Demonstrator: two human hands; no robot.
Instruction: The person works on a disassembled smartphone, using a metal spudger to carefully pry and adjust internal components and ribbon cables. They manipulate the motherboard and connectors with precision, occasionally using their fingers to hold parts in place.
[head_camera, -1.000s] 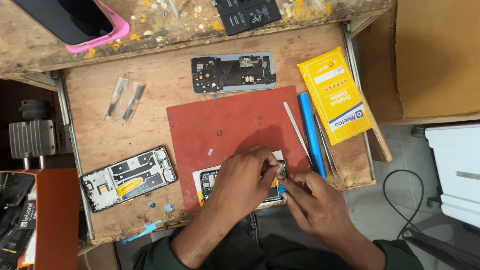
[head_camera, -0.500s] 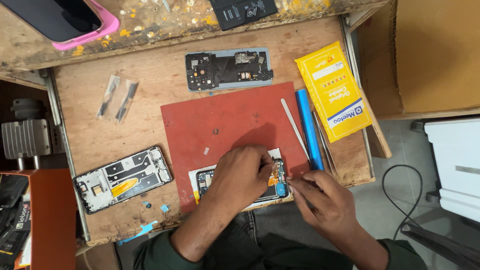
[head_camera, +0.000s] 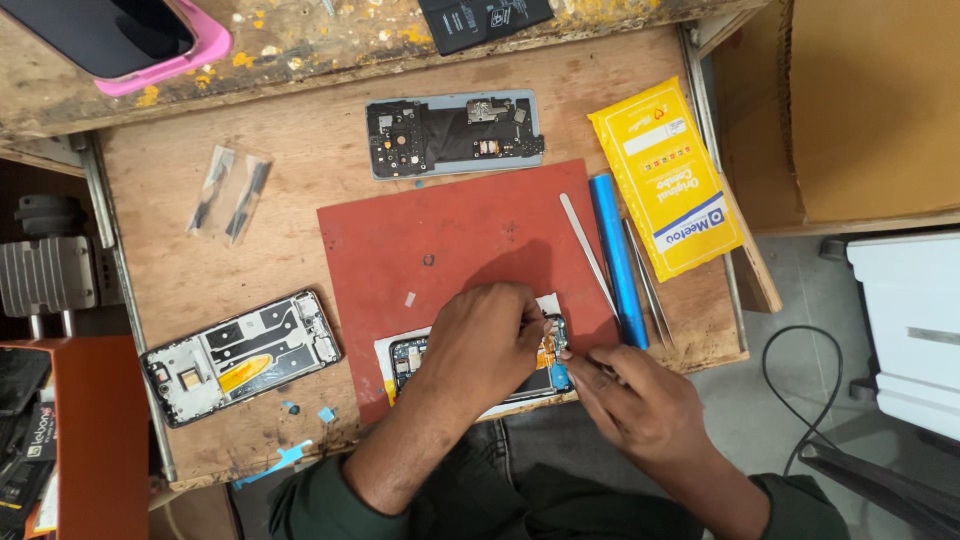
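Fingers of both hands pinch at a flat opened phone (head_camera: 480, 365) on the smooth red mat (head_camera: 450, 240).

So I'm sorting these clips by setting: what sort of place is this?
Most likely a phone repair bench. An opened phone lies on a red work mat under both hands, with a bare phone frame and a loose back cover on the worn wooden table.

Opened phone (head_camera: 470, 375): flat on red mat edge; internals exposed.
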